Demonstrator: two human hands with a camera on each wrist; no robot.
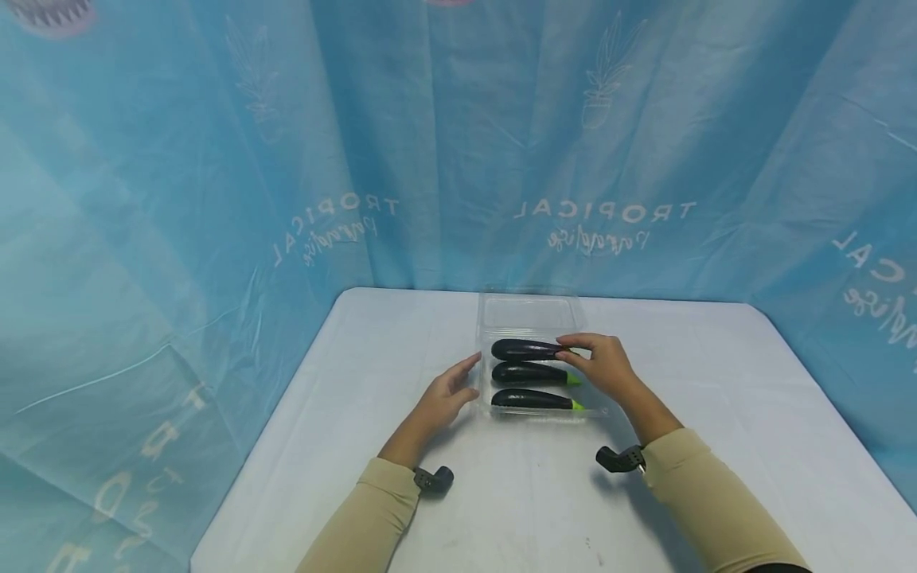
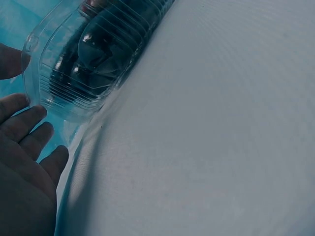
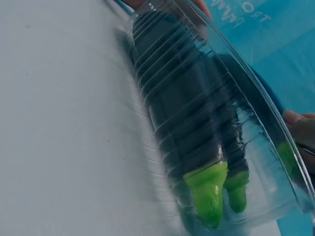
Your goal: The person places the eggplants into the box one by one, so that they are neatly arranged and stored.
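Note:
Three dark purple eggplants with green stem ends lie side by side across a clear plastic clamshell box (image 1: 537,413): a back eggplant (image 1: 521,349), a middle eggplant (image 1: 528,373) and a front eggplant (image 1: 530,399). My right hand (image 1: 605,364) pinches the back eggplant at its stem end between thumb and fingers. At the box's left side is my left hand (image 1: 442,399), its fingers spread and fairly straight. In the left wrist view, fingertips (image 2: 38,112) are right at the box's edge. The right wrist view shows two green stem ends (image 3: 209,191) through the ribbed wall.
The box's clear lid (image 1: 530,313) lies folded back toward the far edge of the white table (image 1: 401,334). Blue printed curtains (image 1: 458,159) hang behind the table and along its sides. Each wrist wears a black camera (image 1: 620,459).

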